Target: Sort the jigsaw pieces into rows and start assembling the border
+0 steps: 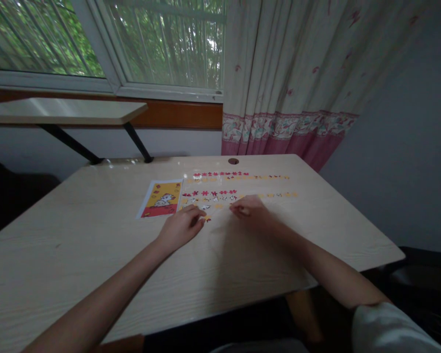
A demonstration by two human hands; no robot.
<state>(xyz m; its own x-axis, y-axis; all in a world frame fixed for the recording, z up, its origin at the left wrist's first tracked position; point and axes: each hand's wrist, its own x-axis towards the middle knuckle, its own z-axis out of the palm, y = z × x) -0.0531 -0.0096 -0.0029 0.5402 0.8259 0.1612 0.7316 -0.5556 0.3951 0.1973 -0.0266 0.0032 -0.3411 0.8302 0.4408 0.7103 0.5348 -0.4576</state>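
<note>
My left hand (182, 228) rests on the table with curled fingers. Its thumb and forefinger close on a small yellow and dark jigsaw puzzle piece (208, 219). Across from it, my right hand (253, 212) is slightly blurred, thumb and fingertips pinched together at the end of the lowest row. A small dark red bit shows at those fingertips, too small to name. Beyond both hands, loose puzzle pieces lie in rows: red ones (205, 193), white and black ones (215, 199) and yellow ones (279, 195). A printed picture (160, 198) of a white animal on yellow and red lies left of the rows.
The pale wooden table (106, 235) has a round cable hole (233, 161) at its back edge. A raised shelf (66, 112) on black brackets stands at the back left. Behind are a window and a flowered curtain (279, 88); a wall (400, 162) rises at the right.
</note>
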